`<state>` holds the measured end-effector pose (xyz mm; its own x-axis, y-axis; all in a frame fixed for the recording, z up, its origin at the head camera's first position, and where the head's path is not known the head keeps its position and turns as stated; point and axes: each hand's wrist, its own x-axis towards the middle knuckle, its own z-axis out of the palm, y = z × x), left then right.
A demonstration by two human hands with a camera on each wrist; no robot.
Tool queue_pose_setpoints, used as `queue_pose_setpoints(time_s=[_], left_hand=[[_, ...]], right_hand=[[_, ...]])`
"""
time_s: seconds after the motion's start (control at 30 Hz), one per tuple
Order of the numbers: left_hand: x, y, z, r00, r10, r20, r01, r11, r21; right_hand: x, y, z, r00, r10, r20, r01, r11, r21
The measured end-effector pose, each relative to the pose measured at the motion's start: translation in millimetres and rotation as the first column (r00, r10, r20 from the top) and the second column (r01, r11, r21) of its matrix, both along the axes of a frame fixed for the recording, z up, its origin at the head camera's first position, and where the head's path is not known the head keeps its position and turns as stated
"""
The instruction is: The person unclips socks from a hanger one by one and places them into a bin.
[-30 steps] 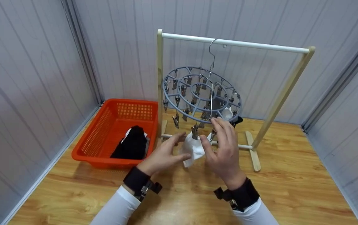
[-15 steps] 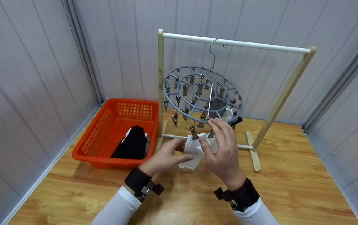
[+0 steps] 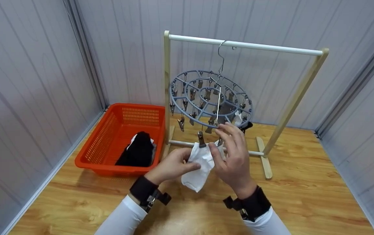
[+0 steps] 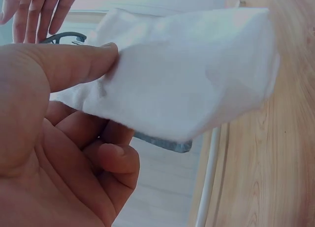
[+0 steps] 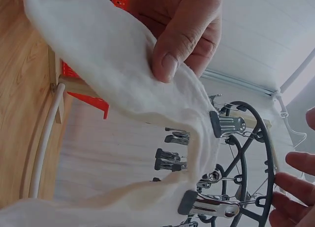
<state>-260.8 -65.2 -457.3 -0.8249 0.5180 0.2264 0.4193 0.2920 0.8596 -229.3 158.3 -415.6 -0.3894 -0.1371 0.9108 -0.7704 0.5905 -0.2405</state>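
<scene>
**Both hands at a clipped white sock**

Left hand comes in from 7 o'clock, thumb and curled fingers pinching the white sock mid-length. Right hand rises from 5 o'clock, fingers loosely spread and nearly straight, tips by the hanger's rim, gripping nothing that shows. Sock hangs from clips on the near rim of the round grey clip hanger, hooked on the white rail of a wooden rack. Orange basket with dark laundry at 9 o'clock, just beside the rack post. Bare wooden floor at 3 o'clock; grey walls close on three sides.
</scene>
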Motion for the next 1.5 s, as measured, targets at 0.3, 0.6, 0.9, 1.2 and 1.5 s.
queue_pose_setpoints(time_s=[0.3,0.6,0.9,1.2,1.5], left_hand=[[2.2,-1,2.1,1.000,0.011,0.024,-0.011,1.000,0.015],[3.4,1,2.3,1.000,0.001,0.030,-0.002,0.998,0.057],[5.6,3,4.3,0.998,-0.049,0.028,0.047,0.995,0.084],[9.2,5,5.5,0.999,-0.043,0.012,0.042,0.998,0.042],[13.4,10,7.4,0.998,-0.070,0.011,0.069,0.997,0.036]], right_hand=[[-1.3,0,0.2,0.994,0.002,-0.106,-0.006,0.999,-0.032],[-5.3,0,-7.3,0.999,-0.026,0.038,0.026,1.000,0.006],[-9.9,0,-13.3,0.983,-0.064,0.172,0.057,0.997,0.044],[-10.3,-1,-17.3,0.912,0.013,0.411,0.001,0.999,-0.033],[-8.8,-2,-14.1,0.735,0.284,0.615,-0.142,0.952,-0.271]])
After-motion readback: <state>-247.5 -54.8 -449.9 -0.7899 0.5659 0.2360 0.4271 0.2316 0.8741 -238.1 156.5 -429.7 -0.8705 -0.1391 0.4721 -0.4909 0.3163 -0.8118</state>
